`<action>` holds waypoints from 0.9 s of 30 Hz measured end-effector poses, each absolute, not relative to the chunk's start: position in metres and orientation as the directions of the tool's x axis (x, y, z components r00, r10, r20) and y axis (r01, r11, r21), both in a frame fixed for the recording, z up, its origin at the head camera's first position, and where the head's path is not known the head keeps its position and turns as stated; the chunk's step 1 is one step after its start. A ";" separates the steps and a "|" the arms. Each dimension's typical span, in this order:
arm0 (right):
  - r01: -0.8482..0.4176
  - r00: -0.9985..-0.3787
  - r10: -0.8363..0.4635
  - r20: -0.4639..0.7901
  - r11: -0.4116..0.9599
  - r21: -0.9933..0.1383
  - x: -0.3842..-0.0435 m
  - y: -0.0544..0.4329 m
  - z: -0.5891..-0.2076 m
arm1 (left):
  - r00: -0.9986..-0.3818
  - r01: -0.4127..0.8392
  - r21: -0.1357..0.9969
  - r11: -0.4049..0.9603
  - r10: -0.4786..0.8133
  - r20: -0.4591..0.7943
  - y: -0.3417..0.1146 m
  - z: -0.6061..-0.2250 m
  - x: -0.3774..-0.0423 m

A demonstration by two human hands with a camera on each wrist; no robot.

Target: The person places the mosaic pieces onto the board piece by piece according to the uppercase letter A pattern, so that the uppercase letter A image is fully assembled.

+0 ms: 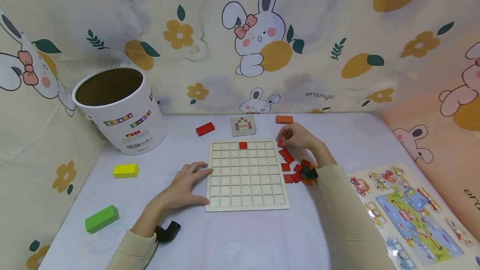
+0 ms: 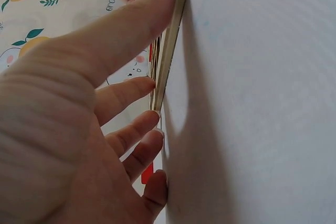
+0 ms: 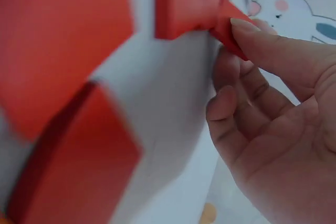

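A pale wooden grid board (image 1: 245, 178) lies flat on the white table, with one red square tile (image 1: 243, 145) in its top row. My left hand (image 1: 183, 188) touches the board's left edge with thumb and fingers spread; the left wrist view shows the thumb (image 2: 131, 30) against the rim. At the board's upper right corner, my right hand (image 1: 298, 136) pinches a red tile (image 3: 229, 27) between thumb and fingers. Several loose red tiles (image 1: 286, 167) lie beside the board's right edge, below that hand. Behind the board is a small pattern card (image 1: 243, 126).
A large white bucket (image 1: 138, 130) stands at the back left. Around the board lie a red block (image 1: 205, 129), an orange block (image 1: 284, 119), a yellow block (image 1: 126, 171) and a green block (image 1: 102, 219). A colourful picture puzzle (image 1: 416, 220) occupies the right side.
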State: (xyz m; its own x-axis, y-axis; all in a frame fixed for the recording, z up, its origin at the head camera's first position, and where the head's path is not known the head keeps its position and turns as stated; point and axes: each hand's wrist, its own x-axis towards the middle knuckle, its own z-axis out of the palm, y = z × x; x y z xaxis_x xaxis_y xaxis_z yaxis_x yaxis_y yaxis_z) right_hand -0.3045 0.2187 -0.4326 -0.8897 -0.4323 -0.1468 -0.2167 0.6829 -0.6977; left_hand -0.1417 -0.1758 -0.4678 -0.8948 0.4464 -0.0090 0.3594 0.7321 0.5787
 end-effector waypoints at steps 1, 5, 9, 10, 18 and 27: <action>-0.223 -0.890 -0.436 -0.131 0.669 -0.709 -0.305 0.218 -0.431 | -0.895 0.358 0.580 0.732 0.446 -0.010 -0.176 -0.468 -0.142; -0.271 -0.883 -0.467 -0.055 0.599 -0.753 -0.305 0.200 -0.421 | -0.896 0.356 0.579 0.733 0.444 -0.011 -0.177 -0.468 -0.141; -0.300 -0.841 -0.539 -0.038 0.525 -0.797 -0.300 0.164 -0.415 | -0.895 0.358 0.579 0.732 0.445 -0.009 -0.177 -0.468 -0.142; -0.301 -0.824 -0.565 -0.045 0.503 -0.810 -0.299 0.154 -0.415 | -0.894 0.361 0.579 0.731 0.447 -0.008 -0.178 -0.468 -0.142; -0.382 -0.719 -0.693 -0.042 0.445 -0.810 -0.296 0.092 -0.423 | -0.888 0.372 0.588 0.718 0.460 0.000 -0.178 -0.467 -0.143; -0.401 -0.700 -0.709 -0.079 0.483 -0.778 -0.291 0.074 -0.426 | -0.887 0.375 0.580 0.723 0.462 -0.004 -0.179 -0.469 -0.144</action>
